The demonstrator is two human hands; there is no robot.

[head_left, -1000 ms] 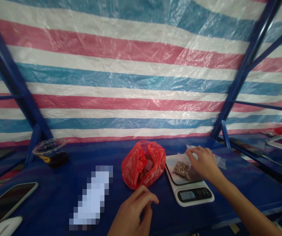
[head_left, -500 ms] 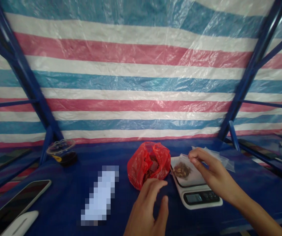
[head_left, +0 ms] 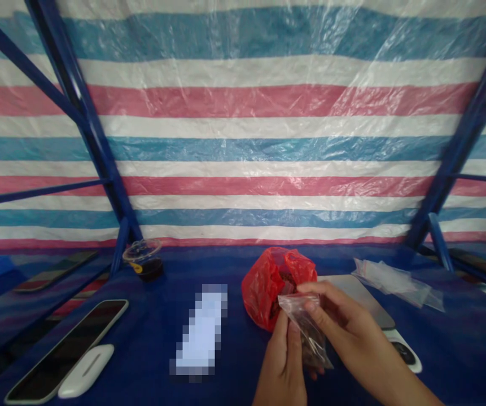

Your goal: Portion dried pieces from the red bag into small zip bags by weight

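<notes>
In the head view, the left hand (head_left: pixel 283 361) and right hand (head_left: pixel 353 330) pinch a clear bag (head_left: pixel 314 338) near its top, before the red bag (head_left: pixel 257 290). Keeping its mouth level and taut likely prevents spills. No writing is readable; pixels mask one pale patch (head_left: pixel 202 330), and the right hand partly covers the scale (head_left: pixel 363 296).

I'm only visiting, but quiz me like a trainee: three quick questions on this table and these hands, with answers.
1. What do the left hand and right hand hold together?
2. True or false: the red bag sits left of the scale.
3. The white oval object lies beside: (a) the red bag, (b) the dark-screened phone, (c) the scale.

Key: 1. A small clear bag with brown contents. 2. True. 3. (b).
</notes>
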